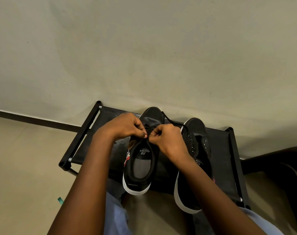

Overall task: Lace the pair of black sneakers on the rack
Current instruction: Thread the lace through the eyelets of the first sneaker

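Hidden: my two hands cover the eyelets and tongue of the left sneaker [141, 160], so I cannot count how many rows are threaded.
Cut off: my right forearm crosses the right sneaker [194, 160], hiding its inner side and part of its insole print.
Hard to make out: the lace [169, 119] is black on black; I see one strand running out past the toe, the rest probably bunched under my fingers.
Left hand [125, 127]: knuckles up over the left sneaker's throat, grip narrow, thumb and forefinger pinching the lace.
Right hand [166, 138]: fingers curled, grip likewise pinching the lace, fingertips almost touching those of the left hand.
Sneakers: both sit side by side on the top of the black rack [222, 150], toes toward the wall [144, 48], heels toward me.
Right sneaker: eyelets bare where they show.
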